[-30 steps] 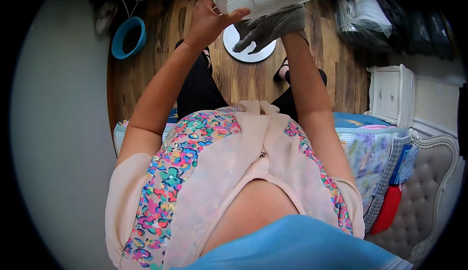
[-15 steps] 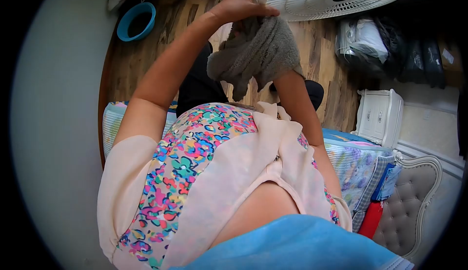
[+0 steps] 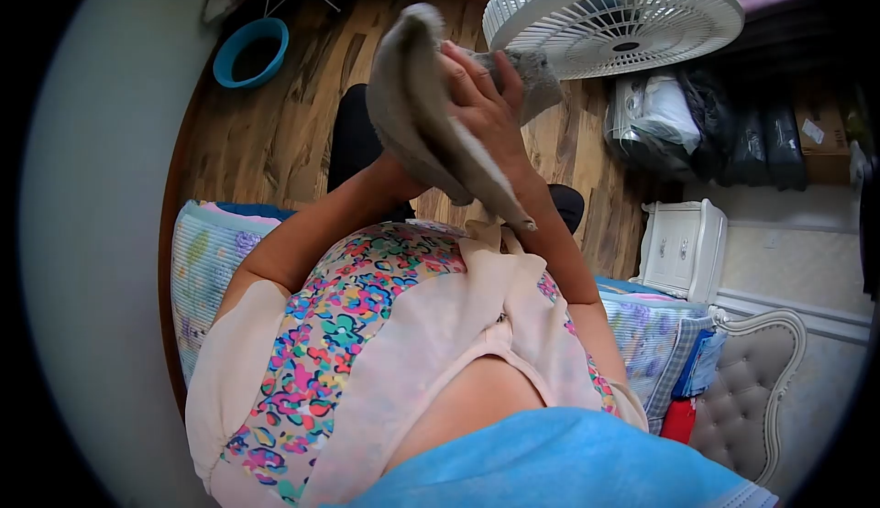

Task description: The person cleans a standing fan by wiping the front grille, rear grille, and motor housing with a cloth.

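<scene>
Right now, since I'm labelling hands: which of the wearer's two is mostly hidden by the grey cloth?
The left hand: the grey cloth covers most of it, leaving mainly the wrist end visible. The right hand shows its fingers plainly.

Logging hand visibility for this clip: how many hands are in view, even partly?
2. The right hand is near the upper middle, against the grey cloth; the left hand is lower left of it, mostly hidden behind the cloth.

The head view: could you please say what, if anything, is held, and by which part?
A grey fabric cloth: the bare right hand grips its bunched middle; the bare left hand is mostly hidden behind it, so its hold is unclear.
</scene>
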`<state>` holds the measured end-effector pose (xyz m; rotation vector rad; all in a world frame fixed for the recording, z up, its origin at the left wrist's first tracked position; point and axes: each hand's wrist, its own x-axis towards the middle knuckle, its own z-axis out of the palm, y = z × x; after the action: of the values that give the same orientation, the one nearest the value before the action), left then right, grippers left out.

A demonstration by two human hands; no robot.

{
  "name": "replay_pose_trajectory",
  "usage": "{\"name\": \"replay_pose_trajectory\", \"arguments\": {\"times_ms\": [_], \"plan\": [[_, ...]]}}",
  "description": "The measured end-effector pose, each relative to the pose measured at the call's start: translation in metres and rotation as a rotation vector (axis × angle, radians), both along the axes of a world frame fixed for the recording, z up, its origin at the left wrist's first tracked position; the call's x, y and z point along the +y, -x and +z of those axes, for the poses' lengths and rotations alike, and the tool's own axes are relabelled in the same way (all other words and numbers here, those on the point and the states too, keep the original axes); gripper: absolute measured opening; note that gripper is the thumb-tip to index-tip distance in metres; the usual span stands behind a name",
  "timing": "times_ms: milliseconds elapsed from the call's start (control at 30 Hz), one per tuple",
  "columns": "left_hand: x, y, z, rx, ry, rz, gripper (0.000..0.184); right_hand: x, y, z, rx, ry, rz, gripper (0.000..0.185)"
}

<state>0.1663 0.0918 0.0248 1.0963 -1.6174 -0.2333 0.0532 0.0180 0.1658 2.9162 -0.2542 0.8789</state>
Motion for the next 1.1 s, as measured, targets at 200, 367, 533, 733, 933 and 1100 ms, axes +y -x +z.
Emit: {"name": "replay_pose_trajectory", "arguments": {"times_ms": [200,367,533,733,933,1100], "plan": [[0.018,-0.001,0.079,0.052,-0.518,-0.042,0.058,-0.003,0.018,-0.005,-0.023,-0.396,0.124,0.036],[0.004,-0.01,0.127,0.243,-0.33,-0.052,0.038,-0.044,0.058,0.034,-0.591,-0.31,-0.099,0.035],[-0.005,-0.02,0.133,1.681,-0.053,-0.477,0.042,-0.122,0.088,0.097,-0.771,0.067,-0.166,0.041],[-0.08,-0.025,0.205,0.545,0.152,-0.139,0.042,-0.258,0.11,0.172,-0.73,0.201,-0.224,0.05],[-0.16,-0.011,0.261,0.096,0.185,-0.202,0.042,-0.245,0.081,0.173,-0.498,0.0,-0.292,0.046],[-0.18,-0.001,0.274,0.006,0.112,-0.271,0.043,-0.244,0.08,0.169,-0.514,0.056,-0.466,0.036]]}}
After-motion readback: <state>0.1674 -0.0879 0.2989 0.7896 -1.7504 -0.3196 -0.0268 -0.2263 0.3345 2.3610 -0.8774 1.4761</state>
